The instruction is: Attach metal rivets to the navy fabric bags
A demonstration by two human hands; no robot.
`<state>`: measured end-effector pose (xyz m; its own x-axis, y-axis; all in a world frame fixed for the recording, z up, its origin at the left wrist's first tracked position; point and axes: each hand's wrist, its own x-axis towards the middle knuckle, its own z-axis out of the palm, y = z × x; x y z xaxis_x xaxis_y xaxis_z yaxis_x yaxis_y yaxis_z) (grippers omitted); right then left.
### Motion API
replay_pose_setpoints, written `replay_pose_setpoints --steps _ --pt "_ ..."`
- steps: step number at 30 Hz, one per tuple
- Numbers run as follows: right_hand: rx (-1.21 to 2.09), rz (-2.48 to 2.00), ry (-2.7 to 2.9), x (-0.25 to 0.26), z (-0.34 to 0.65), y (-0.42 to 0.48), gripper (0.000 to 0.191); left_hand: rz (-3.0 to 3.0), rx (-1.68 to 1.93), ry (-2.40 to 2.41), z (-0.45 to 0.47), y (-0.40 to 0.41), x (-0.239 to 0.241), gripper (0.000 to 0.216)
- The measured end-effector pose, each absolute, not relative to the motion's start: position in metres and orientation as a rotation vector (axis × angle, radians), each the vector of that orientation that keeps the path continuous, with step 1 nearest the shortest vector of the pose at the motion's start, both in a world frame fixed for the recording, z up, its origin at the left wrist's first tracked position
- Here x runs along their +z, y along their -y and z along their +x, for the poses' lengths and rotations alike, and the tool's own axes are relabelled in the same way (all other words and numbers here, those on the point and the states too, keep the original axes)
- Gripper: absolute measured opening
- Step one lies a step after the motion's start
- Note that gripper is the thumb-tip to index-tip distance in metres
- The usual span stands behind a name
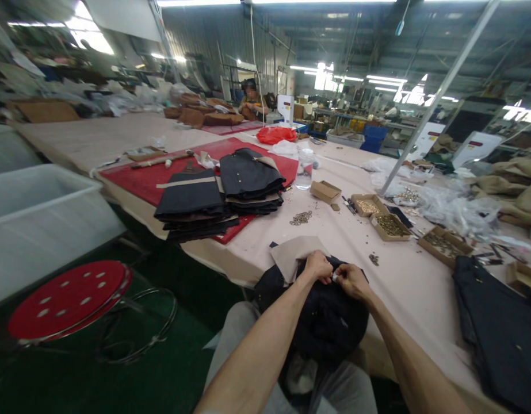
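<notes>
My left hand (317,267) and my right hand (350,280) are both closed, pinching the top of a dark garment (329,322) that spills from the table edge into my lap. A beige lining flap (296,254) of the garment lies just left of my left hand. Something small and pale sits between the fingertips of my right hand; I cannot make out what it is. A small heap of metal rings (300,218) lies on the pink table cover (403,276) beyond my hands.
Two stacks of folded dark garments (217,195) rest on a red mat (136,179). Open cardboard boxes of metal fittings (389,225) and a clear plastic jar (304,168) stand ahead. Another dark garment (502,333) lies right. A red stool (69,299) and white bin (36,218) stand left. A person (251,98) works far off.
</notes>
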<state>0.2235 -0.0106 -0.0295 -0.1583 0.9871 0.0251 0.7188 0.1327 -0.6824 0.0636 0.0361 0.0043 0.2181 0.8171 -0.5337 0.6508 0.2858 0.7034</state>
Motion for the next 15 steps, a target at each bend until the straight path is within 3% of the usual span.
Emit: replay_pose_setpoints --steps 15 --pt "1.407 -1.833 1.755 -0.005 0.224 -0.033 0.004 1.472 0.269 -1.493 0.059 -0.031 0.002 0.014"
